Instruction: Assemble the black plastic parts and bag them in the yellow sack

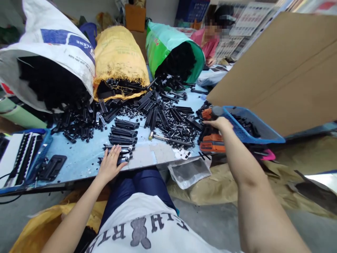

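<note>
The head view looked down past a white shirt (158, 225) with dark lettering and blue trousers (147, 182) to a light blue counter (76, 156). Just inside its near edge, the left hand (112, 162) lay palm down, fingers spread over the nearest of some long black parts (122, 139) lined up in a row running away from the person. Off to the left stood a blue tray (47, 142) holding black strips and something white.

Over on the right, the right hand (220, 123) reached to an orange and black power tool (212, 144); from there I couldn't tell whether its fingers had closed on the handle. Between the two hands lay a hammer (173, 141), its handle beside a heap of loose screws (179, 128). A blue basket (265, 139) with more black pieces sat just beyond the power tool, in front of a big cardboard sheet (284, 70).

Farther back, three sacks, white (65, 45), yellow (118, 52) and green (160, 45), gaped toward the person, black pieces in their mouths. Behind the green one was another person in a pink top (212, 49).
</note>
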`<state>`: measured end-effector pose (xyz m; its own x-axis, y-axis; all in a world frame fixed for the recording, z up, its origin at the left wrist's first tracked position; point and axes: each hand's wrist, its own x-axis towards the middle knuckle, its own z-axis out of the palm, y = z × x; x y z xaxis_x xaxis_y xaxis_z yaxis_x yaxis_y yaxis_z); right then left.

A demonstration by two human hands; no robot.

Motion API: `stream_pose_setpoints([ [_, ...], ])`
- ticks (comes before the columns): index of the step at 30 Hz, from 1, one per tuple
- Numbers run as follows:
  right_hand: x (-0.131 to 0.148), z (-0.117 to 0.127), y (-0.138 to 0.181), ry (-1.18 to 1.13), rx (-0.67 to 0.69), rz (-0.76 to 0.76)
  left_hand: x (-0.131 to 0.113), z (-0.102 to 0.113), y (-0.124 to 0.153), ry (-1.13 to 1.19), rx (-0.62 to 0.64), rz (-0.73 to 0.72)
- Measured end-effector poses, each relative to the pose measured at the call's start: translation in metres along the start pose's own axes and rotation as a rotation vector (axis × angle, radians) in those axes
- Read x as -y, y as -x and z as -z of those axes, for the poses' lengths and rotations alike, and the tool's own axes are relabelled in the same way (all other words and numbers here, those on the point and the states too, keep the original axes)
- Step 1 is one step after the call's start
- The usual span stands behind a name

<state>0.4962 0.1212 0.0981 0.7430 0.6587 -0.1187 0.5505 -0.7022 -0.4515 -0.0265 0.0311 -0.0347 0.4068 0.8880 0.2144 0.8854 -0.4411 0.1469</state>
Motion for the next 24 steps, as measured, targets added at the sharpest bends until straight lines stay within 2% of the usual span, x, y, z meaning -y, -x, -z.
stream_pose_setpoints([
  [3,0.019,-0.003,0.030,0.225,-0.432,0.309,0.019,0.009,0.029,-0.010,-0.125,0.223],
  [4,0.033,-0.012,0.045,0.209,-0.488,0.462,0.025,0.010,0.038,0.001,-0.135,0.276],
  [5,0.050,-0.025,0.061,0.169,-0.476,0.623,0.031,0.009,0.044,0.023,-0.130,0.303],
  [6,0.070,-0.044,0.079,0.129,-0.389,0.786,0.035,0.008,0.048,0.053,-0.117,0.311],
  [8,0.117,-0.092,0.118,0.094,-0.105,1.077,0.039,0.006,0.050,0.104,-0.105,0.321],
  [10,0.163,-0.145,0.153,0.169,0.211,1.268,0.037,0.007,0.047,0.113,-0.133,0.373],
  [11,0.183,-0.169,0.168,0.220,0.315,1.292,0.034,0.009,0.046,0.118,-0.158,0.405],
  [13,0.215,-0.206,0.188,0.280,0.420,1.325,0.028,0.015,0.048,0.164,-0.237,0.479],
  [15,0.237,-0.225,0.194,0.308,0.468,1.341,0.019,0.019,0.057,0.288,-0.326,0.572],
  [18,0.258,-0.231,0.187,0.331,0.559,1.369,0.005,0.015,0.081,0.656,-0.368,0.745],
  [20,0.268,-0.231,0.180,0.333,0.611,1.381,-0.006,0.006,0.094,0.974,-0.316,0.879],
  [24,0.270,-0.243,0.180,0.275,0.751,1.257,-0.031,-0.010,0.102,1.504,-0.198,1.190],
])
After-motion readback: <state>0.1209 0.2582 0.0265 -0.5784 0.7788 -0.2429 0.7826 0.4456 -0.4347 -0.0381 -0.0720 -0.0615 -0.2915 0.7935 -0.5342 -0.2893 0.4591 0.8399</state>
